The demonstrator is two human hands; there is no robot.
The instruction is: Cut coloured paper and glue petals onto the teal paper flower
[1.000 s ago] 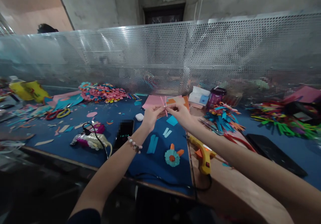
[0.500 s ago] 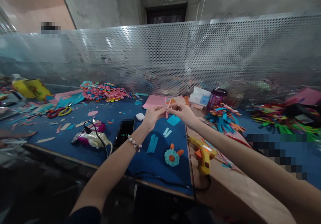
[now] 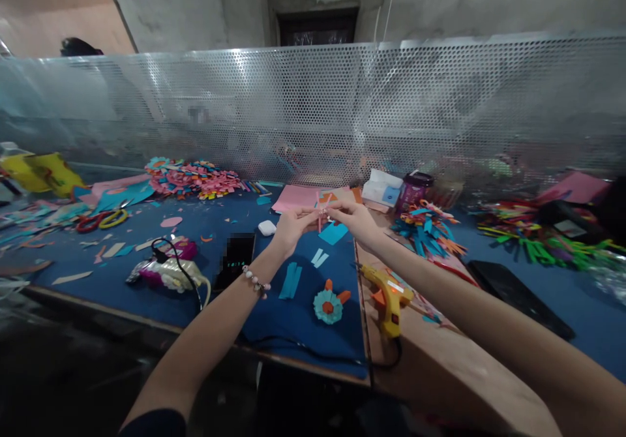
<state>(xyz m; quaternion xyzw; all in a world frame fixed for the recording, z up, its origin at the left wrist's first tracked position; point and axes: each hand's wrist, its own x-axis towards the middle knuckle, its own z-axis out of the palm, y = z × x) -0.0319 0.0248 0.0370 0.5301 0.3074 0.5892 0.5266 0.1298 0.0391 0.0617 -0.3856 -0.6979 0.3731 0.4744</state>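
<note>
Both hands meet above the blue table, pinching thin pink paper strips (image 3: 319, 223) between the fingertips. My left hand (image 3: 292, 227) grips them from the left, and a bead bracelet circles that wrist. From the right, my right hand (image 3: 356, 222) holds the same strips, its fingertips close against the left ones. Where the strips cross is partly hidden by the fingers. Just below lie a blue paper piece (image 3: 333, 232), white strips (image 3: 319, 257) and blue strips (image 3: 290, 280). Nearer to me sits a light-blue paper flower (image 3: 327, 306) with an orange centre and two orange petals.
A yellow glue gun (image 3: 388, 297) rests right of the flower, its cord along the front edge. A phone (image 3: 235, 262), scissors (image 3: 104, 219) and a paper pile (image 3: 190, 177) are on the left. A perforated metal screen (image 3: 313, 111) stands behind; a black device (image 3: 518, 297) lies right.
The whole view has shifted slightly, so the table things appear a little further left. Both hands keep their pinch on the pink strips, with hardly any change in pose.
</note>
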